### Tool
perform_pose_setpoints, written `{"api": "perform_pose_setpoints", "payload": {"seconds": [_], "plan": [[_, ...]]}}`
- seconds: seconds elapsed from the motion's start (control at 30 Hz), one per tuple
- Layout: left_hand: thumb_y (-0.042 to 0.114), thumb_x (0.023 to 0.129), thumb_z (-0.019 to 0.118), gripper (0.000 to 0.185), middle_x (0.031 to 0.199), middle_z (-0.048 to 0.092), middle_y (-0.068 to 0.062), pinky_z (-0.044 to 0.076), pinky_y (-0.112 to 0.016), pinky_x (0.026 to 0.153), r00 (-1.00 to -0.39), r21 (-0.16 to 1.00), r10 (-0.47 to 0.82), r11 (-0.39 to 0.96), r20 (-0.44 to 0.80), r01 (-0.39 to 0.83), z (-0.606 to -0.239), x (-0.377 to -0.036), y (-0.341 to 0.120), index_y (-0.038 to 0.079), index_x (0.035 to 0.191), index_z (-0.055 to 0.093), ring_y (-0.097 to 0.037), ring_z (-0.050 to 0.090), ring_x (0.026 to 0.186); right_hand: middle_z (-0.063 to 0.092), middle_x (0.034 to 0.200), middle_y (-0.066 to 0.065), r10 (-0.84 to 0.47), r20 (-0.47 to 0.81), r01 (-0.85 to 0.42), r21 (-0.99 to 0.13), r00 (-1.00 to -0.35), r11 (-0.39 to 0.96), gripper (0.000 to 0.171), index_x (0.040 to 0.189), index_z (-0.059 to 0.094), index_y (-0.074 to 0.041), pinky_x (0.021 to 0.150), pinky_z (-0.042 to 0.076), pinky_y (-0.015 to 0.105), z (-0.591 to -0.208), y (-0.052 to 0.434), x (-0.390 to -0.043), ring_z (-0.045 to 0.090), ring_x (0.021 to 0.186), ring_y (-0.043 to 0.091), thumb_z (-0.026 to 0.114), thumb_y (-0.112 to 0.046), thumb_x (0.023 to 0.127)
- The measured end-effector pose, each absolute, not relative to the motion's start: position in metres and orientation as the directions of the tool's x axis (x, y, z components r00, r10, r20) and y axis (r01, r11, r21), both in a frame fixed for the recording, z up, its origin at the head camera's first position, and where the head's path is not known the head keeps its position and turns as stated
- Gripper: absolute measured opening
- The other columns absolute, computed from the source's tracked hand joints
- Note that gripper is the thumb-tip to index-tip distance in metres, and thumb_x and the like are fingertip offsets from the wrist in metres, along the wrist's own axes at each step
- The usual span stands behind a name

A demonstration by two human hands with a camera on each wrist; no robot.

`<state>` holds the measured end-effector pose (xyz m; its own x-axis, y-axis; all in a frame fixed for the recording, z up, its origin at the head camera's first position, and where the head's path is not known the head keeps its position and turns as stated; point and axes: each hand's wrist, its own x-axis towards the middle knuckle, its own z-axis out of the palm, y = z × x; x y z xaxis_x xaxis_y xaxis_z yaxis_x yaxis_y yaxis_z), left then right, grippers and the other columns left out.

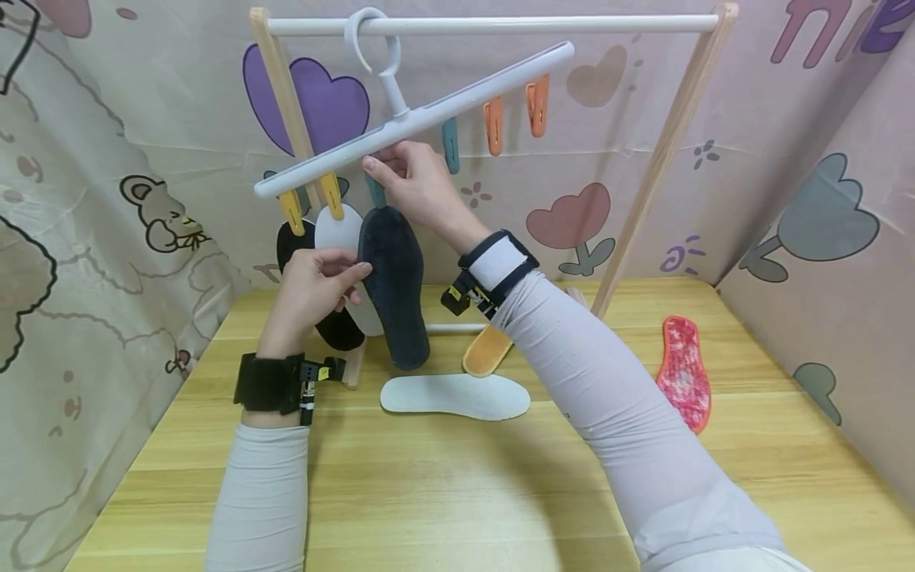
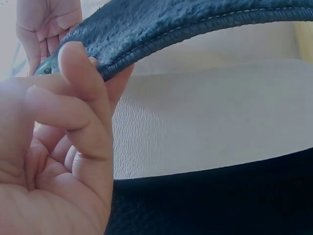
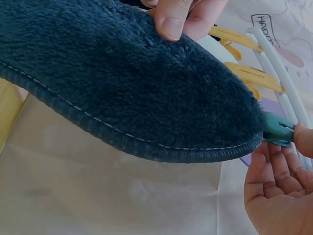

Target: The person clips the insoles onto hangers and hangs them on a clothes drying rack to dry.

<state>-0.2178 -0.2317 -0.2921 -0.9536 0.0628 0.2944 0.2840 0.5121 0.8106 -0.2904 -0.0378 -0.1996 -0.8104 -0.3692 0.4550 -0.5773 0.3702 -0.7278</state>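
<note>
Two hands work at a white clip hanger (image 1: 429,111) that hangs tilted from the rail of a wooden rack (image 1: 672,151), its left end low. Below the hanger, a dark fleece insole (image 1: 393,286) hangs toe-up from a teal clip (image 3: 278,132). Left hand (image 1: 314,286) pinches the insole's left edge between thumb and fingers, beside a white insole (image 1: 339,230) and a black insole (image 1: 293,242) held by yellow clips (image 1: 310,200). Right hand (image 1: 415,183) sits just under the hanger bar, fingers closed on the teal clip at the insole's toe. Right of that hand, one teal and two orange clips (image 1: 515,111) hang free. Under the hanger, the table (image 1: 457,492) carries a second white insole (image 1: 453,396), an orange insole (image 1: 488,351) and, well to the right, a red insole (image 1: 685,372); bare wood lies nearer the person.
</note>
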Motion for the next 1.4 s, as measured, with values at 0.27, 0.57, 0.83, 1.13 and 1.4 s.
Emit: {"api": "perform_pose_setpoints", "payload": {"seconds": [0.27, 0.57, 0.83, 1.13, 1.4], "plan": [[0.023, 0.104, 0.074, 0.023, 0.084, 0.078, -0.010, 0.050, -0.024, 0.053, -0.957, 0.828, 0.043, 0.490, 0.288, 0.272, -0.2903, -0.2170, -0.2313, 0.003, 0.114, 0.078, -0.022, 0.069, 0.060, 0.076, 0.125, 0.012, -0.368, 0.461, -0.580, -0.735, -0.807, 0.351, 0.035, 0.136, 0.068, -0.003, 0.096, 0.055, 0.026, -0.2006, -0.0379, -0.2900, 0.072, 0.109, 0.018, 0.063, -0.025, 0.111], [0.024, 0.104, 0.075, 0.022, 0.080, 0.076, -0.005, 0.048, -0.024, 0.052, -0.954, 0.836, 0.019, 0.477, 0.299, 0.271, -0.2891, -0.2162, -0.2299, 0.004, 0.112, 0.079, -0.020, 0.068, 0.059, 0.076, 0.126, 0.011, -0.371, 0.461, -0.581, -0.738, -0.806, 0.344, 0.034, 0.135, 0.068, -0.003, 0.093, 0.054, 0.025, -0.2001, -0.0368, -0.2907, 0.072, 0.109, 0.016, 0.063, -0.026, 0.110], [0.025, 0.104, 0.074, 0.023, 0.086, 0.076, -0.011, 0.049, -0.024, 0.054, -0.956, 0.832, -0.005, 0.493, 0.293, 0.253, -0.2885, -0.2151, -0.2274, 0.006, 0.115, 0.079, -0.023, 0.068, 0.061, 0.077, 0.124, 0.012, -0.371, 0.480, -0.598, -0.726, -0.795, 0.339, 0.033, 0.133, 0.069, -0.002, 0.093, 0.054, 0.025, -0.2013, -0.0371, -0.2910, 0.073, 0.109, 0.017, 0.063, -0.025, 0.110], [0.025, 0.104, 0.074, 0.024, 0.087, 0.076, -0.014, 0.047, -0.023, 0.053, -0.951, 0.838, -0.017, 0.477, 0.310, 0.265, -0.2882, -0.2146, -0.2242, 0.004, 0.116, 0.079, -0.022, 0.069, 0.061, 0.077, 0.126, 0.012, -0.370, 0.480, -0.598, -0.721, -0.795, 0.349, 0.033, 0.133, 0.070, -0.002, 0.099, 0.056, 0.026, -0.2016, -0.0364, -0.2908, 0.074, 0.114, 0.018, 0.064, -0.026, 0.110], [0.025, 0.104, 0.074, 0.026, 0.091, 0.075, -0.016, 0.047, -0.022, 0.054, -0.944, 0.847, -0.036, 0.453, 0.328, 0.277, -0.2887, -0.2144, -0.2229, 0.004, 0.119, 0.078, -0.020, 0.069, 0.060, 0.076, 0.126, 0.011, -0.371, 0.473, -0.591, -0.729, -0.799, 0.344, 0.033, 0.133, 0.070, -0.002, 0.099, 0.056, 0.025, -0.2016, -0.0367, -0.2912, 0.073, 0.114, 0.017, 0.064, -0.026, 0.110]]}}
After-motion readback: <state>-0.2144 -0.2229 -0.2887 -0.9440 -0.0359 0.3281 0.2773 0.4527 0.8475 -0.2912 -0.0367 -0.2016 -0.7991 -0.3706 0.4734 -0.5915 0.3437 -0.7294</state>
